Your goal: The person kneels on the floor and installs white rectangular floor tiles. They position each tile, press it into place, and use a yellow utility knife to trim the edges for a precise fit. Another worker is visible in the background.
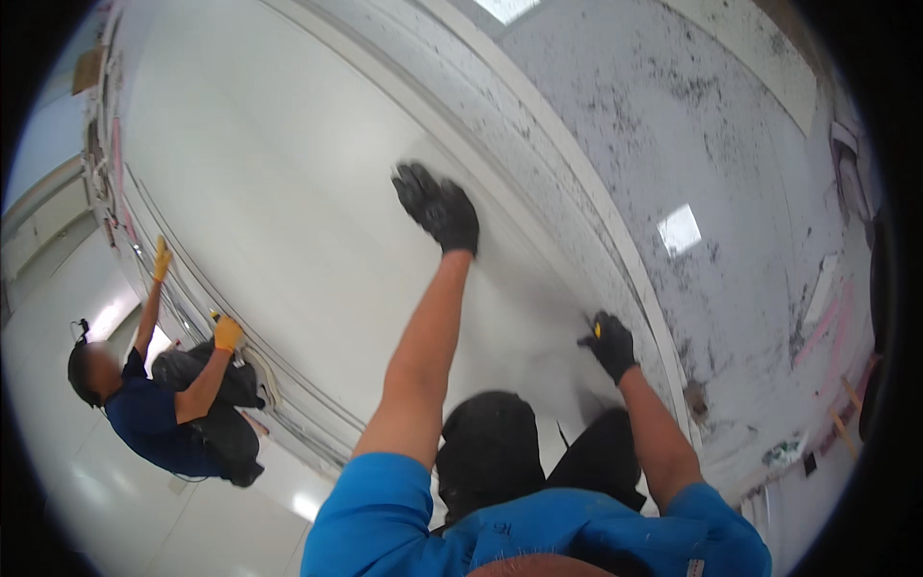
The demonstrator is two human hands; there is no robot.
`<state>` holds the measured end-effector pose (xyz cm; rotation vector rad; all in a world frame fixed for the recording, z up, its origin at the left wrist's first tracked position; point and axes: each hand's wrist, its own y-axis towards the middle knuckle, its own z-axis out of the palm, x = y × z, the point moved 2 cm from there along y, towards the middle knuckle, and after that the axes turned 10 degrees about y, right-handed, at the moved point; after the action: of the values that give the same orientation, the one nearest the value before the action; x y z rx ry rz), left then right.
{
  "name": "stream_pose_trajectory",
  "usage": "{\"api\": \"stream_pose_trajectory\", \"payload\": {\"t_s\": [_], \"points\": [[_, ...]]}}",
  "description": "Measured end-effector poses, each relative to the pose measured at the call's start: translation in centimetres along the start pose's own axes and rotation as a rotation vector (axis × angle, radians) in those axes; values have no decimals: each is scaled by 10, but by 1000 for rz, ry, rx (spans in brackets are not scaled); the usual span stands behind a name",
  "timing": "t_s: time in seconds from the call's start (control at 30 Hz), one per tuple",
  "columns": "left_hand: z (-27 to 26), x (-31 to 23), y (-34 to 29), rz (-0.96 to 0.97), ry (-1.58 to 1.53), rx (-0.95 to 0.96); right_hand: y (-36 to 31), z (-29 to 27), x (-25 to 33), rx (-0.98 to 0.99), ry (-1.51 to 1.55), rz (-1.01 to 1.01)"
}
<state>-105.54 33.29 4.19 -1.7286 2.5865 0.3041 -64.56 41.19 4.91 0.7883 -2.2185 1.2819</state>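
My left hand (438,208), in a black glove, lies palm down with its fingers stretched out on a large smooth white panel (279,183). Near the panel's right edge, my right hand (613,351), also gloved in black, is closed around a small tool with a yellow part (599,330). Most of that tool is hidden by the fingers, so its kind does not show. A raised pale rim (577,173) runs along the panel beside my right hand. Both my arms reach forward over the panel, and my knees are close to its near side.
To the left, a co-worker (154,413) in dark clothes and orange gloves crouches at the panel's far-left edge, one hand (228,332) closed, the other (162,258) at the edge. Beyond the rim on the right lies a grey surface (711,144) with dark specks.
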Motion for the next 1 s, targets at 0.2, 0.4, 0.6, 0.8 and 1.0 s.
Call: {"api": "stream_pose_trajectory", "payload": {"t_s": [0.2, 0.4, 0.6, 0.8, 1.0], "points": [[-2, 6, 9, -65, 75, 55, 5, -6, 6, 71, -42, 55], [15, 6, 9, -3, 123, 33, 8, -5, 6, 22, -62, 118], [37, 11, 9, 26, 171, -40, 10, -22, 27, 43, -47, 273], [43, 15, 9, 42, 157, -24, -10, -1, 33, -191, 218, 304], [49, 14, 19, 32, 70, -59, -43, 37, 64, -446, -222, 13]]}}
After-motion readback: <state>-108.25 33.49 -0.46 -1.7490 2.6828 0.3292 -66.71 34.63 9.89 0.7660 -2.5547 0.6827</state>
